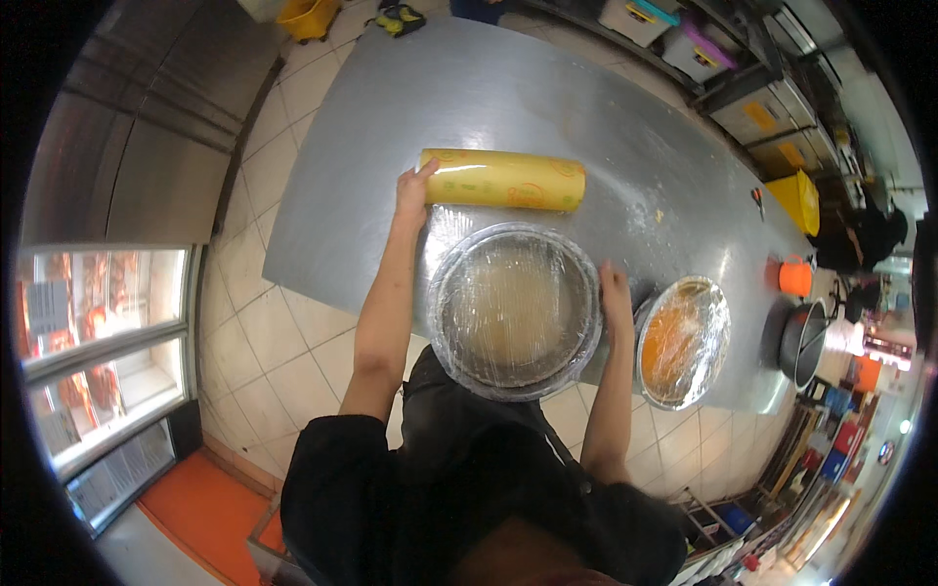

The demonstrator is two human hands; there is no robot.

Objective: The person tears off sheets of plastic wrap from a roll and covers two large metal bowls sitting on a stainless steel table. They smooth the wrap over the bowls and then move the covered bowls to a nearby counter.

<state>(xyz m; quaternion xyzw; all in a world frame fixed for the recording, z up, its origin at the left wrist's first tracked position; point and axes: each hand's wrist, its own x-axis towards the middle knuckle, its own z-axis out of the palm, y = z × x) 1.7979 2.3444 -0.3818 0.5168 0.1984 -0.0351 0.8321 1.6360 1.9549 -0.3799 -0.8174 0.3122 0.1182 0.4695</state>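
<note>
My left hand [415, 192] grips the left end of a large yellow roll of cling film [506, 181], which lies crosswise on the steel table [352, 183]. Close to my body, at the table's near edge, stands a round metal bowl [513, 311] covered by clear, wrinkled film. Pale contents show dimly through the cover. Beside the bowl's right rim is my right hand [614, 289], slightly blurred with curled fingers; whether it pinches the film cannot be seen. Farther right, a second film-covered metal bowl [685, 343] holds something orange.
Toward the right end of the table are an orange cup [795, 276], a dark pan [800, 344] and scissors [758, 203]. A lit glass-door refrigerator [106, 337] stands at left. Shelves with lidded bins [696, 55] line the far side. Someone in dark clothing [476, 9] is at the table's far end.
</note>
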